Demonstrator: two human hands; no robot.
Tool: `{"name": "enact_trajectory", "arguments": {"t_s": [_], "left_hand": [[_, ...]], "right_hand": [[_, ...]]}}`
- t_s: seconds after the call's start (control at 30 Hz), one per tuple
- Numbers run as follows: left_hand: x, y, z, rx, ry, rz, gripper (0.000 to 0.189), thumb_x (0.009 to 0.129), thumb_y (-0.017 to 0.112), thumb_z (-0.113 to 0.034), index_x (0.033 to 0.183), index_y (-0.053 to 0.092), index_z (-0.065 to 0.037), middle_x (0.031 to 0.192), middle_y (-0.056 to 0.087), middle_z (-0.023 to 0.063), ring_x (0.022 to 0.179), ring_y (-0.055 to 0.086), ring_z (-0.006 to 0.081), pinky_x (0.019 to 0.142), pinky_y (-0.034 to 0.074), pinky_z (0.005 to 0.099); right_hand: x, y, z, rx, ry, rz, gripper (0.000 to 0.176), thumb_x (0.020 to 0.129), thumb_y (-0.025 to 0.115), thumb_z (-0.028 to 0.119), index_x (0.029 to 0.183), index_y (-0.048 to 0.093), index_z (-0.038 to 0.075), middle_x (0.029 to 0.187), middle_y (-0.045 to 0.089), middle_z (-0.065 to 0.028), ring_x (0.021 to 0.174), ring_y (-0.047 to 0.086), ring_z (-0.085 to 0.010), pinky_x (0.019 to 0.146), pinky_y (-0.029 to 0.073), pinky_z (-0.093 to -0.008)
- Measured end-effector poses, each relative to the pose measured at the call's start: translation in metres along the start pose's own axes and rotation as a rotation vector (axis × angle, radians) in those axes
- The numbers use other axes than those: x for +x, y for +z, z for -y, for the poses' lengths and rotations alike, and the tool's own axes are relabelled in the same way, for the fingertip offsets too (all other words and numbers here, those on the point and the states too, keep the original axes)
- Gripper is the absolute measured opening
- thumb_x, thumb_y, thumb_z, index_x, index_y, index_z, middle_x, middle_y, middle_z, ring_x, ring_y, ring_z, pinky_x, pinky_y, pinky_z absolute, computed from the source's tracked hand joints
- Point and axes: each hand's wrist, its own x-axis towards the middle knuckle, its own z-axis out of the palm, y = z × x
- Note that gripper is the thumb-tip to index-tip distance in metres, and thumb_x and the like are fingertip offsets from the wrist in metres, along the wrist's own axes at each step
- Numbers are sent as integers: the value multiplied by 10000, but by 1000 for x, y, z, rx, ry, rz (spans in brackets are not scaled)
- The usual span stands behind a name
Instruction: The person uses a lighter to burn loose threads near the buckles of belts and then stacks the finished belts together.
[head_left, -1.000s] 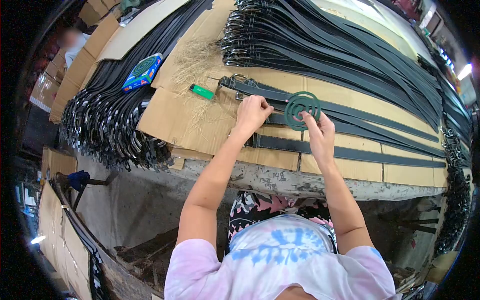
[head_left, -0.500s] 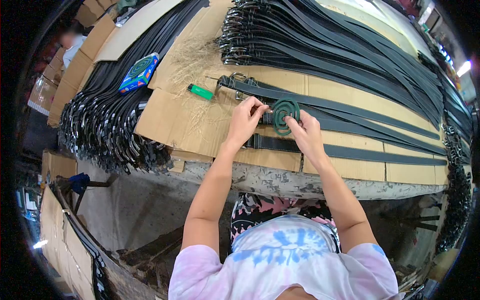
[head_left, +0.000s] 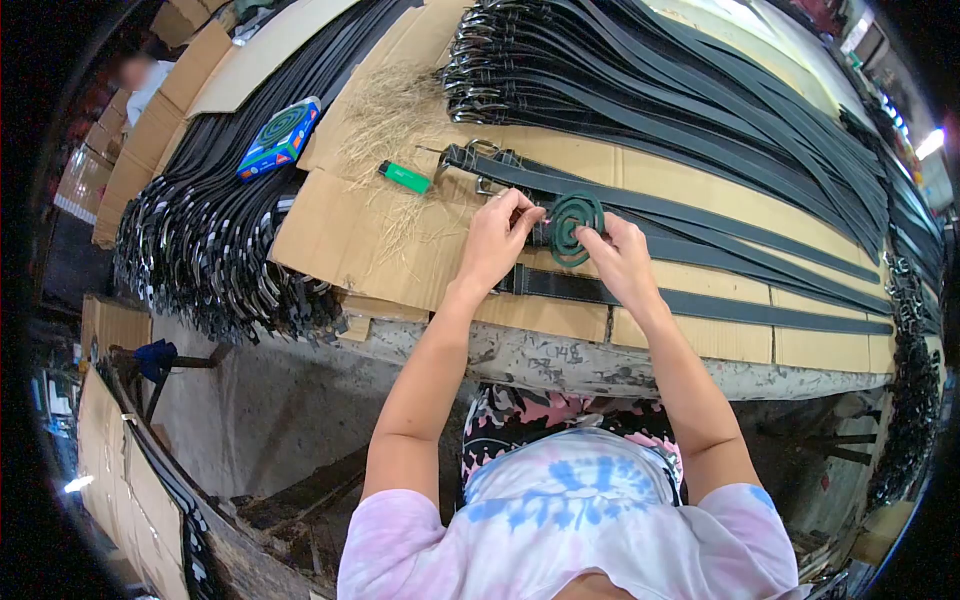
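Observation:
A dark green mosquito coil (head_left: 577, 222) is upright over the belts, pinched between the thumb and fingers of my right hand (head_left: 622, 258). At the coil's left edge, my left hand (head_left: 497, 237) has thumb and fingertips pressed together; whatever small thing they hold is too small to make out. Under both hands lie several dark belts (head_left: 690, 248) with metal buckles at their left ends. To the left of my left hand, a green lighter (head_left: 404, 177) rests on the cardboard (head_left: 335, 235).
Beyond my hands is a thick pile of belts (head_left: 660, 110). Another belt stack (head_left: 210, 235) hangs over the table's left edge, bearing a blue mosquito coil box (head_left: 278, 140). Loose straw-like fibres (head_left: 395, 115) lie near the lighter. A person (head_left: 147, 85) is at the far left.
The view has shifted slightly. My hands remain close together at the coil, which has turned a little in my right hand's grip.

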Motion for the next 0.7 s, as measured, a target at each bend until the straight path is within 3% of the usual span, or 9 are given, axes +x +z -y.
{"name": "enact_trajectory", "arguments": {"t_s": [0.33, 0.4, 0.43, 0.5, 0.57, 0.63, 0.67, 0.7], "left_hand": [[0, 1, 2, 10, 36, -20, 174, 894, 652, -130, 834, 576, 15, 743, 553, 75, 662, 528, 167, 609, 419, 312], [1, 1, 4, -93, -46, -39, 170, 888, 639, -116, 821, 565, 22, 752, 575, 136, 683, 580, 265, 624, 447, 370], [0, -2, 7, -92, -46, -39, 170, 888, 639, -116, 821, 565, 22, 752, 575, 136, 683, 580, 265, 624, 447, 370], [-1, -13, 13, 203, 16, -225, 103, 868, 630, -61, 837, 568, 15, 803, 585, 132, 697, 584, 281, 634, 461, 377], [-1, -19, 8, 142, -59, -278, 70, 828, 619, 1, 890, 588, 4, 880, 590, 129, 780, 595, 303, 690, 485, 397], [0, -26, 0, 452, 231, -298, 172, 789, 614, 35, 957, 607, -6, 961, 595, 125, 879, 593, 312, 774, 493, 409], [-2, -27, -12, 367, 157, -144, 195, 781, 621, 21, 972, 634, -18, 956, 607, 123, 947, 583, 314, 833, 479, 413], [-2, -26, -13, 371, 158, -142, 195, 781, 621, 21, 972, 634, -18, 956, 607, 123, 947, 583, 314, 833, 479, 413]], "right_hand": [[0, -3, 7, -9, 41, 40, 273, 819, 594, 178, 810, 588, -95, 648, 540, -176, 581, 507, -197, 573, 429, -362], [-1, -1, 0, -11, -1, 19, 214, 848, 609, 160, 816, 612, -52, 627, 513, -20, 604, 411, -74, 522, 350, -273], [-2, -1, -3, -10, -2, 19, 214, 848, 609, 160, 816, 612, -52, 627, 513, -20, 604, 411, -74, 522, 350, -273], [-5, -1, -7, 107, -32, -34, 195, 862, 600, 139, 829, 617, -53, 639, 510, -10, 606, 391, -66, 521, 331, -264], [-12, -6, 0, 83, -45, -63, 187, 869, 596, 130, 837, 617, -53, 643, 492, -4, 604, 378, -67, 520, 322, -266], [-21, -10, 7, 56, -51, -84, 178, 876, 592, 120, 845, 617, -53, 648, 474, 1, 603, 365, -68, 519, 312, -269], [-23, -11, 10, 47, -49, -89, 173, 877, 594, 118, 848, 617, -51, 659, 456, 2, 608, 364, -73, 524, 311, -272], [-26, -10, 11, 41, -49, -95, 167, 878, 596, 115, 851, 616, -48, 669, 437, 2, 614, 362, -77, 529, 310, -276]]}}
